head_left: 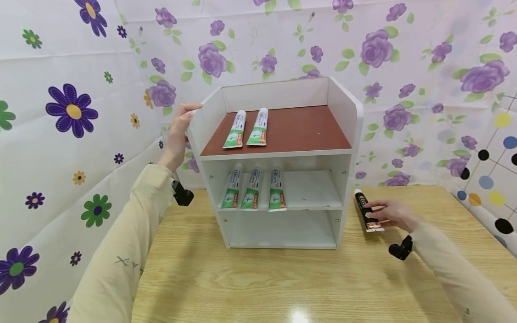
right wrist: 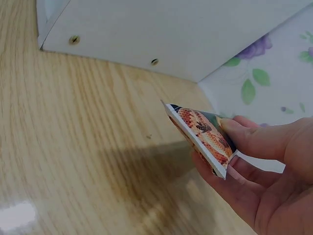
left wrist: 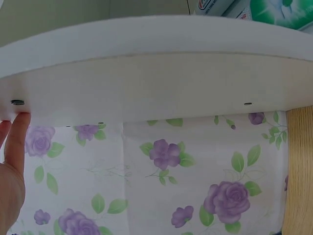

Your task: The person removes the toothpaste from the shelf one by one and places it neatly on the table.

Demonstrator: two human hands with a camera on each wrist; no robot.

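My right hand (head_left: 392, 214) pinches a black toothpaste tube (head_left: 365, 208) between thumb and fingers, to the right of a small white shelf unit (head_left: 278, 153). In the right wrist view the tube's flat crimped end (right wrist: 203, 134) shows a honeycomb pattern and tilts above the table. My left hand (head_left: 177, 130) touches the upper left side panel of the shelf, its fingers (left wrist: 18, 142) fairly straight against the outer face. Two green-and-white toothpaste tubes (head_left: 258, 128) lie on the brown top board. Three similar tubes (head_left: 252, 188) lie on the middle shelf, toward its left.
The shelf unit stands on a wood-grain table (head_left: 250, 282), with its bottom compartment (head_left: 282, 229) below the middle shelf. Flower-printed sheeting (head_left: 258, 49) hangs behind and on the left; dotted sheeting (head_left: 490, 179) is on the right.
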